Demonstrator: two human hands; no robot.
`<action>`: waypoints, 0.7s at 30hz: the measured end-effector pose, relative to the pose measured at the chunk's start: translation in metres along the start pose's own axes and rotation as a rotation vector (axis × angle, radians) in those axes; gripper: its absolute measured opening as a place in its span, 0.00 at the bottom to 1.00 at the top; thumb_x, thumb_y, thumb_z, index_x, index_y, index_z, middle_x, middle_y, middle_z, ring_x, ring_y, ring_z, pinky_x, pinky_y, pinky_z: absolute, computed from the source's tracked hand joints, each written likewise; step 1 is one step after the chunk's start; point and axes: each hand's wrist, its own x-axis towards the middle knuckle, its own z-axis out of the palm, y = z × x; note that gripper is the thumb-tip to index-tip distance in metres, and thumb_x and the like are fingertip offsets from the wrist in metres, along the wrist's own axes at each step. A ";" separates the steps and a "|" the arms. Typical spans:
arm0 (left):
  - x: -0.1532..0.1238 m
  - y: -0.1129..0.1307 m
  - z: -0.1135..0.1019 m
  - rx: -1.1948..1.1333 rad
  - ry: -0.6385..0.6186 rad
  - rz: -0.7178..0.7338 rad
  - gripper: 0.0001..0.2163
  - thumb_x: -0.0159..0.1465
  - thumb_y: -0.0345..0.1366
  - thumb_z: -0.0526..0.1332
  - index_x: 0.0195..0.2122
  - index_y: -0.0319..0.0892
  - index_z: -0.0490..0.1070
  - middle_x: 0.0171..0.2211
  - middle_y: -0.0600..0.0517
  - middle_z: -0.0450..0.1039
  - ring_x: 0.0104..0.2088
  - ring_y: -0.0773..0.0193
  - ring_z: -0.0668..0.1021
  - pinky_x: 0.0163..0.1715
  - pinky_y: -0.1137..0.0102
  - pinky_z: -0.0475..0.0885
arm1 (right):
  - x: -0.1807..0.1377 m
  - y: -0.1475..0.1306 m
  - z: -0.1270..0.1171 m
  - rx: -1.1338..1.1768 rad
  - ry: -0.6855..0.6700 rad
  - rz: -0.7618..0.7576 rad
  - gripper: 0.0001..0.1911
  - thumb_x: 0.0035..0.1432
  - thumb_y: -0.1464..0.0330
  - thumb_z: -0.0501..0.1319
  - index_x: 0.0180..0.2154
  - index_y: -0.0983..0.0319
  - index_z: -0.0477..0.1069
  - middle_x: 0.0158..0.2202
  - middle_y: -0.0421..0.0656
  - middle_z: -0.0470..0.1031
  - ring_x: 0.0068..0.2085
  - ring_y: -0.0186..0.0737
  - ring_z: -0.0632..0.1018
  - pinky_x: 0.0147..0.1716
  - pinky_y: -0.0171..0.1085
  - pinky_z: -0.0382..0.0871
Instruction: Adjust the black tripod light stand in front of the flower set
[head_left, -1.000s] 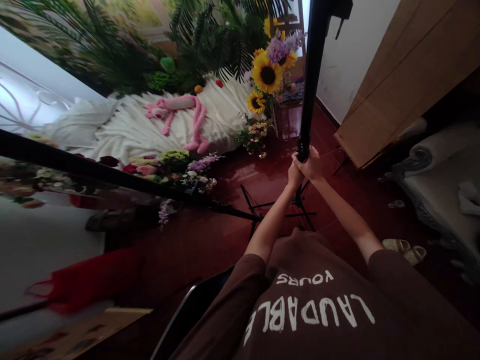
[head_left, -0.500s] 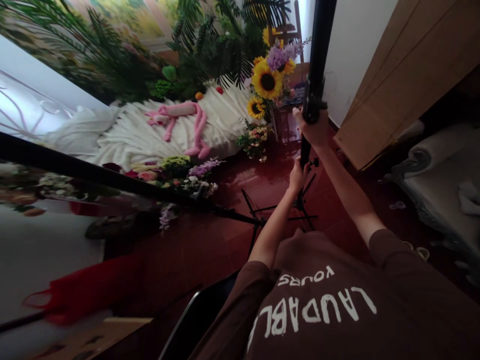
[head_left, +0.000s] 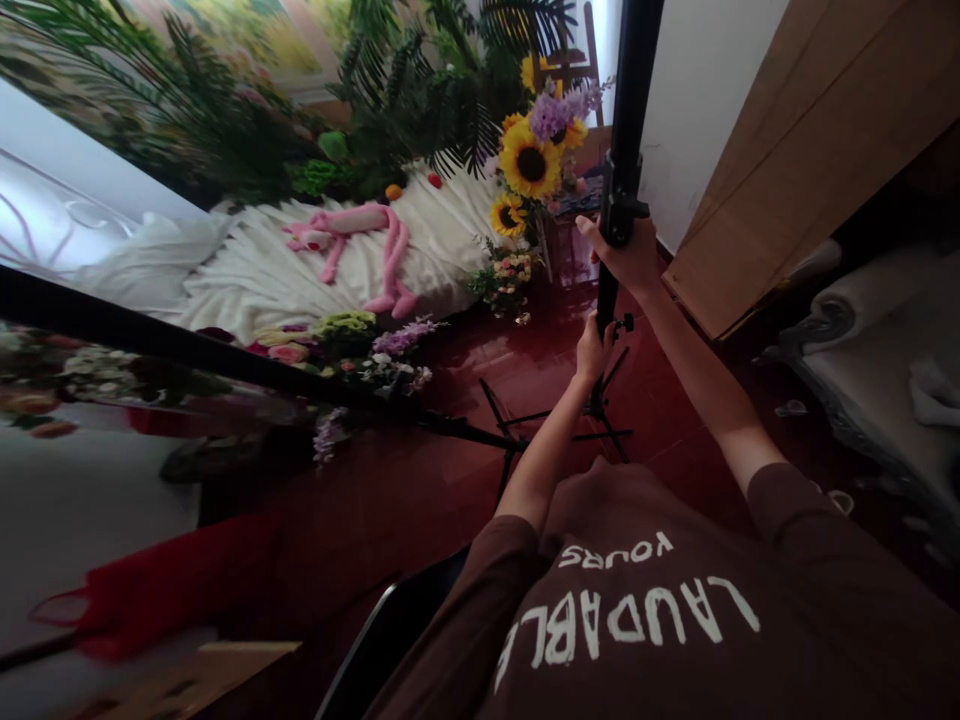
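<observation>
Nearby, slanting pole [head_left: 225,357] partly hides flowers [head_left: 289,353] left of gripped stand [head_left: 627,150].

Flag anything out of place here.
A small clear item, too blurred to name, lies on the red floor near the pale sofa, looking like stray litter. The black pole, held by the left hand and right hand, shows no obvious damage.

Right grip [head_left: 630,250] and left grip [head_left: 592,350] hold a black stand [head_left: 634,100]
</observation>
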 end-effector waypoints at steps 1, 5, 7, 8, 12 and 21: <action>0.000 0.000 0.000 0.000 -0.001 -0.001 0.19 0.69 0.47 0.53 0.57 0.43 0.64 0.39 0.46 0.76 0.36 0.61 0.79 0.37 0.68 0.72 | 0.000 0.000 -0.001 -0.033 0.035 -0.001 0.26 0.63 0.49 0.55 0.29 0.67 0.69 0.25 0.37 0.69 0.39 0.37 0.81 0.49 0.40 0.71; 0.000 0.000 0.000 -0.012 0.001 0.006 0.19 0.69 0.46 0.54 0.57 0.44 0.64 0.41 0.46 0.76 0.37 0.62 0.79 0.37 0.69 0.72 | -0.014 0.016 -0.012 -0.009 -0.077 -0.020 0.24 0.61 0.49 0.57 0.43 0.63 0.70 0.34 0.38 0.73 0.43 0.37 0.80 0.47 0.41 0.74; 0.000 -0.002 0.000 -0.022 0.006 0.007 0.18 0.69 0.46 0.54 0.57 0.44 0.64 0.42 0.45 0.77 0.38 0.62 0.79 0.38 0.70 0.72 | -0.033 0.030 -0.021 -0.015 -0.170 -0.031 0.27 0.58 0.49 0.62 0.51 0.61 0.67 0.43 0.43 0.75 0.48 0.42 0.79 0.49 0.43 0.74; 0.000 -0.002 0.000 -0.027 0.005 0.008 0.18 0.69 0.45 0.54 0.57 0.44 0.64 0.42 0.45 0.77 0.38 0.62 0.79 0.38 0.70 0.72 | -0.046 0.037 -0.026 -0.050 -0.200 -0.036 0.29 0.58 0.50 0.64 0.54 0.60 0.65 0.47 0.45 0.75 0.51 0.45 0.77 0.51 0.45 0.74; 0.000 -0.004 0.001 -0.035 0.000 0.007 0.18 0.70 0.44 0.53 0.58 0.44 0.63 0.40 0.46 0.77 0.36 0.63 0.79 0.37 0.69 0.72 | -0.108 0.065 -0.043 -0.267 -0.188 -0.084 0.19 0.66 0.56 0.56 0.55 0.56 0.67 0.55 0.47 0.72 0.60 0.50 0.71 0.61 0.54 0.66; 0.001 -0.005 0.005 -0.041 0.036 0.003 0.18 0.69 0.47 0.54 0.56 0.44 0.64 0.39 0.47 0.77 0.35 0.64 0.79 0.36 0.70 0.72 | -0.174 0.098 -0.034 -0.466 -0.267 -0.059 0.27 0.67 0.65 0.50 0.66 0.53 0.54 0.66 0.44 0.63 0.69 0.47 0.60 0.67 0.58 0.53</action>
